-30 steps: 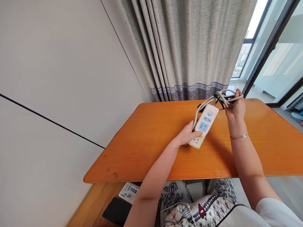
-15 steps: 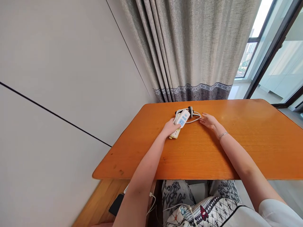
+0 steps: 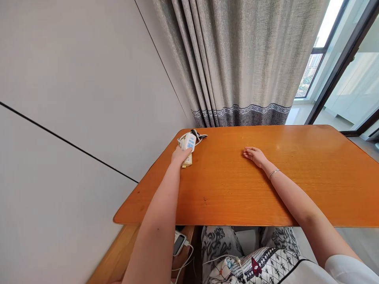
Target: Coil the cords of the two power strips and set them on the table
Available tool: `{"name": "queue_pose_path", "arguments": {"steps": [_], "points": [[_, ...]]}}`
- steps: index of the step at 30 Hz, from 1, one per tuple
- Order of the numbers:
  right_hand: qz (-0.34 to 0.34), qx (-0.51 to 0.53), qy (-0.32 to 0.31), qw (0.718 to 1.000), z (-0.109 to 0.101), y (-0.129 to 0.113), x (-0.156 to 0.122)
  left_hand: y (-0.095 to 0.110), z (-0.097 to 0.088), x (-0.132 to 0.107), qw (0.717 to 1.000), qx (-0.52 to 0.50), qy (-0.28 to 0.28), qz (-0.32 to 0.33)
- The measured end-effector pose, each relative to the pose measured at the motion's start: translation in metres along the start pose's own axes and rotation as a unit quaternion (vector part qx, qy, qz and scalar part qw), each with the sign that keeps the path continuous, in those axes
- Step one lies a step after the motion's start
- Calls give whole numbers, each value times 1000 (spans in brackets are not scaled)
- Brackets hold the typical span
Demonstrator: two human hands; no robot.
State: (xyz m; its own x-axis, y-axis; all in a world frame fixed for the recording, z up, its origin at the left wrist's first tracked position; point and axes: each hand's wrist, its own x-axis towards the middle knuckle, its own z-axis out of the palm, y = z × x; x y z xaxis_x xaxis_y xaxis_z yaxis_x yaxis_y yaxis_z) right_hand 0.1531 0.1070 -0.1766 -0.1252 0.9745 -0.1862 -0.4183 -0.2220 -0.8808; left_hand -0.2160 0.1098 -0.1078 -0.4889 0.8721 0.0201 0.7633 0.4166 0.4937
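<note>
The left hand [image 3: 179, 155] is gripping the power strip [image 3: 192, 142], cord [image 3: 201, 136] already bundled, near the desk's [image 3: 225, 181] far left corner, not yet releasing it; the right hand [image 3: 255, 156] is lying empty, fingers loosely spread.

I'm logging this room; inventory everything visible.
power strip: one, white and blue, table's far left
cable: one, grey, far left
table: one, orange, centre
curtain: one, grey, behind table
wall: one, grey, left
window: one, dark frame, upper right
wooden surface: one, brown, lower left
device: one, white, below table
cord: count unclear, white, by device
clothes: count unclear, white and grey, bottom
bracelet: count unclear, silvery, right wrist
left hand: one, grip on power strip
right hand: one, open, table's middle
</note>
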Motion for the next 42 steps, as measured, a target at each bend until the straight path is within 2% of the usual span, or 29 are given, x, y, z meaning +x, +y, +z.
{"name": "queue_pose_path", "arguments": {"steps": [3, 5, 11, 17, 20, 24, 28, 33, 38, 42], "points": [[-17, -3, -2, 1000, 1, 4, 1, -11, -11, 5, 1000, 14, -8, -10], [-25, -7, -4, 1000, 2, 5, 1, -13, -12, 3, 1000, 28, 4, -2], [-41, -26, -6, 999, 3, 5, -1, -3, -5, -11, 986, 134, 82, 53], [-50, -50, -2, 997, 5, 5, -4, 11, -8, -18, 973, 194, 82, 96], [-55, -58, 2, 997, 6, 6, -5, 19, 1, -25, 961, 239, 76, 114], [-60, -67, 2, 996, 7, 7, -5, 22, 22, -38, 955, 259, 54, 134], [-61, -75, -2, 995, 7, 7, -5, 17, 39, -50, 951, 265, 75, 137], [-61, -76, -7, 995, 7, 6, -5, 7, 48, -49, 941, 278, 93, 172], [-60, -71, -8, 996, 5, 7, -3, -10, 42, -38, 944, 260, 78, 190], [-59, -66, -5, 996, 4, 8, -2, -25, 30, -30, 934, 265, 76, 228]]}}
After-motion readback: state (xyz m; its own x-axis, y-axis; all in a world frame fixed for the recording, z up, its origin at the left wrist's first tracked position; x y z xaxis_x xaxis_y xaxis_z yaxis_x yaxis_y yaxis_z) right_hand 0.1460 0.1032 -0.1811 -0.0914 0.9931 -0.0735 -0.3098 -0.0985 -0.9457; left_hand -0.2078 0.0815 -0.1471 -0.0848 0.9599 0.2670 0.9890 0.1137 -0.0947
